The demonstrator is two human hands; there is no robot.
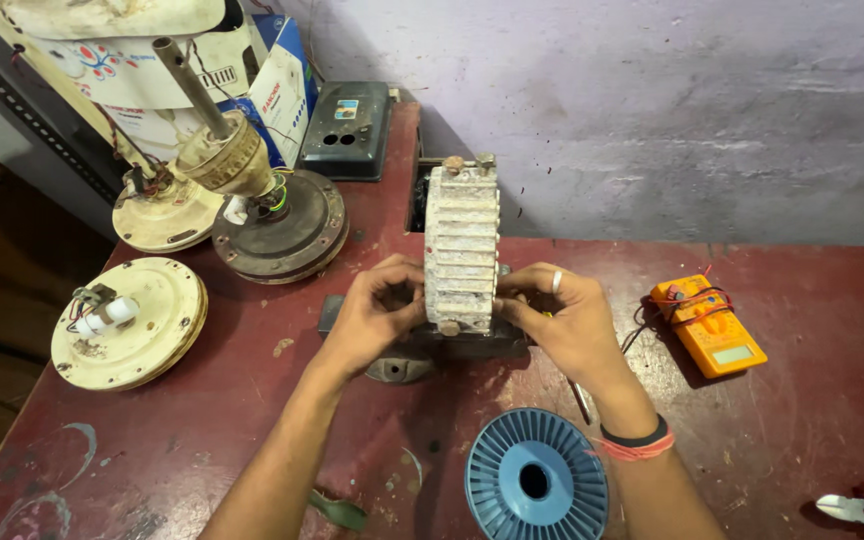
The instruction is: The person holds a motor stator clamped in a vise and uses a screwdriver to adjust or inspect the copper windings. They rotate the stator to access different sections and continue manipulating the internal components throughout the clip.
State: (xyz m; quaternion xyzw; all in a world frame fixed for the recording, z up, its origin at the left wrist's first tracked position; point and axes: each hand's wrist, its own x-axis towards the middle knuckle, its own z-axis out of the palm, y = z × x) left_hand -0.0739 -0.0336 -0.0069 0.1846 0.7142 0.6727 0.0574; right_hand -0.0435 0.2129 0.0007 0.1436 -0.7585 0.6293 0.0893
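Both hands are on a whitish ribbed wheel-like part (462,250) that stands on edge in a dark metal stand (422,345) on the red desk (782,420). The left hand (372,315) has its grip curled against the wheel's left face, fingers pressed to it near the lower rim; the right hand (567,320) pinches the right face low down, a ring on one finger. Whether anything thin runs between the fingers cannot be told. Judging by this, the work on the wheel looks mid-way: it is mounted and held, and nothing looks finished. Just below the right grip lies a blue plastic spool (537,480); to its right, a yellow multimeter (709,325). Left of the left grip sit cream fan motor housings (132,320).
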